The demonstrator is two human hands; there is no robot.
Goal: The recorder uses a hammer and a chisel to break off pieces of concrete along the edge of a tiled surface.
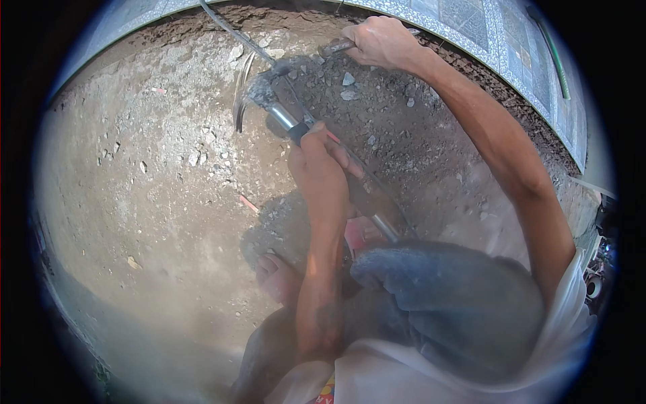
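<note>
My left hand [320, 171] is closed around the dark grip of a long tool with shiny metal shaft sections [282, 116]. The tool's thick, dust-covered end [261, 91] lies up and left of the hand, close to the ground; it looks like a hammer head, but blur leaves this unsure. Its other end runs down right to my bent knee. Up by the tiled edge, my right hand [381, 43] holds a short, dark, bar-like piece [337, 48], pointing left. A grey cable or rod [237, 33] comes down from the top and passes beside the tool.
Loose stones [348, 87] and broken rubble lie on the dusty ground. A raised tiled edge [464, 30] curves across the top and right, with a green hose or rod [555, 60] on it. A curved dark strip [239, 101] lies left of the tool. My bare foot [275, 275] is below.
</note>
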